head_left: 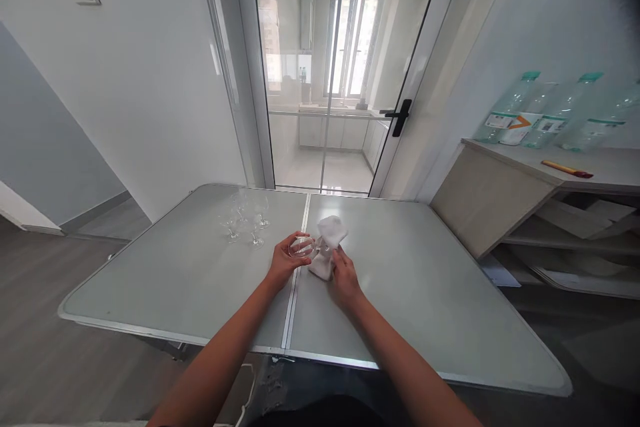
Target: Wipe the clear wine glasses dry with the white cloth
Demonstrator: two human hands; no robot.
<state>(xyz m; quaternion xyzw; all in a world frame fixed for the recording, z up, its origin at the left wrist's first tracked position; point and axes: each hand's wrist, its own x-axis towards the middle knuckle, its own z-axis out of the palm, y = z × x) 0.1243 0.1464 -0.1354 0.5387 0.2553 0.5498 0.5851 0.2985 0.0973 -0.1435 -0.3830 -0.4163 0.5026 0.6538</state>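
Observation:
My left hand [284, 260] is closed round the bowl of a clear stemmed glass [303, 247], held on its side above the grey folding table [200, 280]. My right hand [344, 273] grips a white cloth [330, 240] that is bunched up against the glass's stem end. Both hands hover over the table's middle seam. Several more clear stemmed glasses [245, 220] stand upright in a group on the table, to the left and a little beyond my left hand.
A glass sliding door [340, 80] with a black handle [400, 117] stands behind the table. At the right, a wooden shelf unit [505, 193] carries several plastic bottles [545, 113] and an orange-handled tool [567, 169]. White wall lies to the left.

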